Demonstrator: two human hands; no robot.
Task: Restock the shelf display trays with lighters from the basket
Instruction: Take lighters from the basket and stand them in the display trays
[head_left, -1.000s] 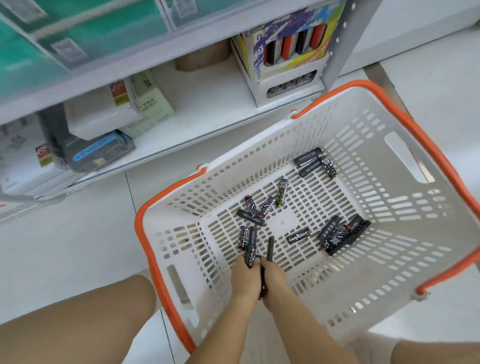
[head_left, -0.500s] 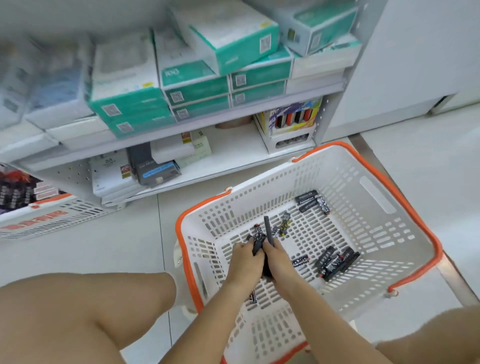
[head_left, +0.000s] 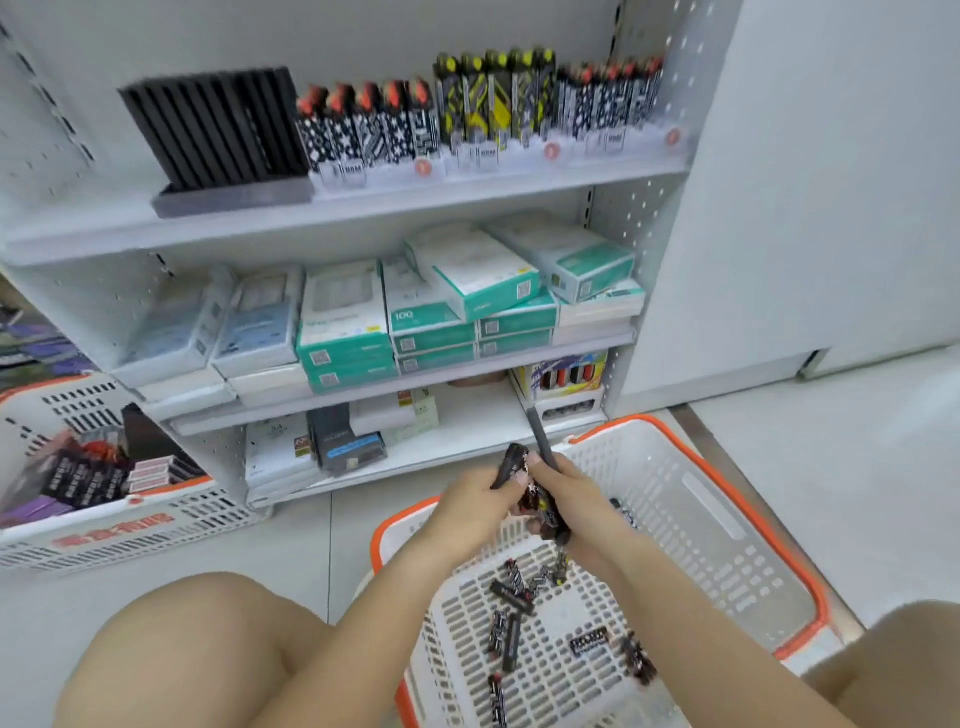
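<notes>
A white basket with an orange rim (head_left: 727, 499) sits on the floor in front of me. Several black patterned lighters (head_left: 511, 597) lie loose on its bottom. Above it my left hand (head_left: 475, 501) grips a dark lighter, and my right hand (head_left: 574, 504) holds a bunch of lighters with one slim black one sticking up. The two hands touch. On the top shelf stand display trays: a black-slatted tray (head_left: 223, 140) at the left, then rows of patterned lighters (head_left: 371, 130) and yellow-black lighters (head_left: 493, 98).
Teal and white boxes (head_left: 436, 312) fill the middle shelf. A small colourful lighter carton (head_left: 563, 374) stands on the bottom shelf. A second white basket (head_left: 104, 499) with goods sits at the left. My bare knees frame the basket. White floor lies to the right.
Both hands rose out of the basket with lighters in them. My view tilted up, so the top shelf with the display trays came into sight.
</notes>
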